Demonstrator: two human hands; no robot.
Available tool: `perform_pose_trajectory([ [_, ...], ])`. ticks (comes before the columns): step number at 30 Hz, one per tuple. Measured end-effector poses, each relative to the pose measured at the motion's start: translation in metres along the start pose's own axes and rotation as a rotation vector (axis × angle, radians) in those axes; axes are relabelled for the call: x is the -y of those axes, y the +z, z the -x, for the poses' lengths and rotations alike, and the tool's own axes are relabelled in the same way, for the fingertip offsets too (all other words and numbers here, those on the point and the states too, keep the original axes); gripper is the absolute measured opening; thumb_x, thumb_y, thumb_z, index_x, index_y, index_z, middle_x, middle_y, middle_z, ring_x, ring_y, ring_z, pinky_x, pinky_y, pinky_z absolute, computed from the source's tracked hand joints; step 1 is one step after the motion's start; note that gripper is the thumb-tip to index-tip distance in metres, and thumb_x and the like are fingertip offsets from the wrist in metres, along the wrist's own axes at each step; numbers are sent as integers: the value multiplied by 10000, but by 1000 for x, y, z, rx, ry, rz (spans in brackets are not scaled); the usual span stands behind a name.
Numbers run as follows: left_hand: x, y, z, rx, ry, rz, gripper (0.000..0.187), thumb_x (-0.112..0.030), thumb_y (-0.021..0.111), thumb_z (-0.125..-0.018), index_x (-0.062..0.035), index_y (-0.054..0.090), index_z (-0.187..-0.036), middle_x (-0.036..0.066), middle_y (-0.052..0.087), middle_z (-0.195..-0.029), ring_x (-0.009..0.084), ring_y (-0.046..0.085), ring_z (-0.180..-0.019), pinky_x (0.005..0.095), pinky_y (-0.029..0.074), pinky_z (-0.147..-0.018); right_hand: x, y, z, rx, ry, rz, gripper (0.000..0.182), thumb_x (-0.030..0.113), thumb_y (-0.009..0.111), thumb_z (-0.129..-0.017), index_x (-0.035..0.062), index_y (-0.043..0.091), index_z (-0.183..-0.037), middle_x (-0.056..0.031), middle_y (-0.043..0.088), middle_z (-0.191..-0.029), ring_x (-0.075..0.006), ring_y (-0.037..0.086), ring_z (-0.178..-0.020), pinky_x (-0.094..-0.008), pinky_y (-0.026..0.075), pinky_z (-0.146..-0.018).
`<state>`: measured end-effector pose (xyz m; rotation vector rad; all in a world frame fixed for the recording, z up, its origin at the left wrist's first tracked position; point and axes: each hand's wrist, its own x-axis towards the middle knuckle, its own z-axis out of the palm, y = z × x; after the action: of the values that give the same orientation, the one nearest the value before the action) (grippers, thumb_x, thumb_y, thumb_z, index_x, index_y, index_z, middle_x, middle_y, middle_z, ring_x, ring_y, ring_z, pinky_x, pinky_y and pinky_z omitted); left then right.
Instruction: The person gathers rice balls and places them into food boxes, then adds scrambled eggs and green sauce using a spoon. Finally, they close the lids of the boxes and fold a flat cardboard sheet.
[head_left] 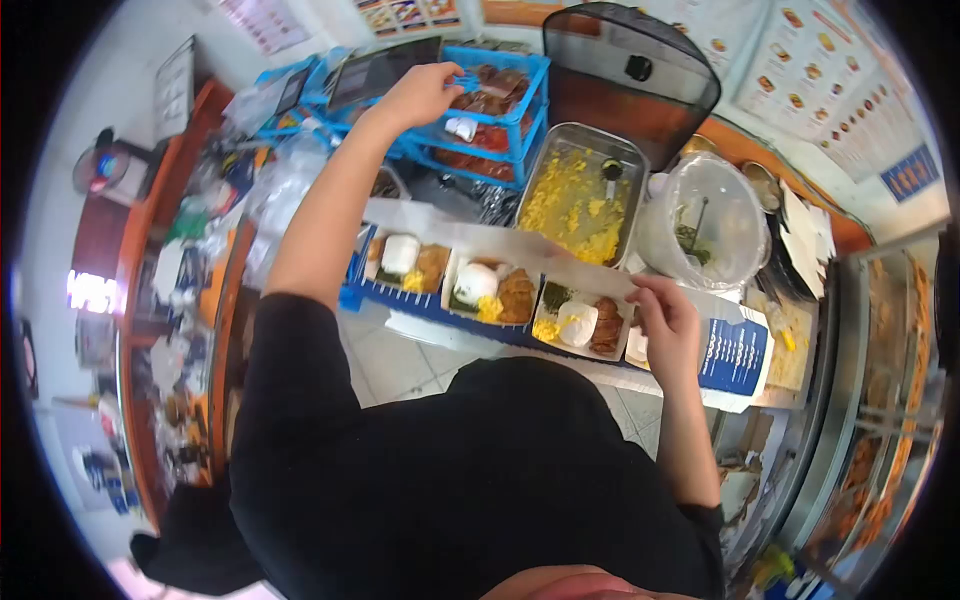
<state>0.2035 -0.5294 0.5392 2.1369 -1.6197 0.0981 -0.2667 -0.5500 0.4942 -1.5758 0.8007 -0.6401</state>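
Observation:
My left hand [425, 92] reaches over the top blue basket [535, 72], beside small dark sachets [497, 88]. Its fingers are bent together, and what they pinch is too small to make out. Low in front of me, several open paper food boxes stand in a row. The left box [405, 262], second box [490, 292] and third box [578, 318] hold rice, yellow crumbled egg, dark green bits and browned fried pieces. My right hand [668, 325] partly hides another box at the right end. Its fingertips close on the edge of a raised box flap [590, 270].
A metal tray [530, 205] with yellow crumbled egg and a dark-handled scoop lies behind the boxes. Right of it stands a clear plastic-lined tub [705, 220] with green bits. A dark mesh cover [630, 75] stands behind. A glass-fronted food cabinet [860, 440] is at far right.

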Motion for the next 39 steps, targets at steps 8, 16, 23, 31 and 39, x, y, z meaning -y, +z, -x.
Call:
perform_pose_trajectory([
  [8, 62, 139, -130, 130, -43, -188, 502, -265, 700, -818, 40, 581, -1198, 273, 671, -1099, 444, 646, -1023, 499, 516, -895, -49, 23, 100, -641, 145, -259, 140, 87, 541, -996, 1, 633, -1058, -14, 598, -809, -45, 456, -585, -195, 342, -524],
  [16, -14, 38, -112, -215, 149, 74, 261, -229, 611, -902, -43, 650, -1081, 232, 689, -971, 381, 671, -951, 458, 515, -842, -54, 38, 156, -889, 309, -236, 162, 130, 558, -984, 25, 652, -1063, -3, 596, -793, -49, 465, -607, -203, 348, -536],
  [23, -226, 45, 105, 166, 736, 749, 292, 39, 606, -846, -23, 646, -1129, 129, 687, -1068, 241, 690, -930, 363, 546, -814, -15, 52, 98, -634, -115, -895, 631, 531, 366, -1031, 119, 262, -1497, -191, 483, -1369, -324, 607, -1123, -452, 607, -766],
  [31, -195, 65, 147, 304, 265, 769, 156, -42, 643, -900, -26, 688, -1048, 99, 714, -955, 170, 672, -862, 304, 525, -783, -52, -93, 182, -1006, 344, -486, 123, 219, 602, -982, 97, 591, -995, 19, 551, -747, -84, 499, -608, -242, 412, -548],
  [39, -202, -25, 160, -1053, 500, 163, 171, 73, 550, -920, 21, 522, -1080, 141, 606, -1073, 227, 622, -889, 305, 557, -802, 65, -209, 207, -1468, -1254, 229, 222, 256, 479, -984, 55, 566, -1016, -140, 620, -955, -253, 615, -878, -377, 519, -738],
])
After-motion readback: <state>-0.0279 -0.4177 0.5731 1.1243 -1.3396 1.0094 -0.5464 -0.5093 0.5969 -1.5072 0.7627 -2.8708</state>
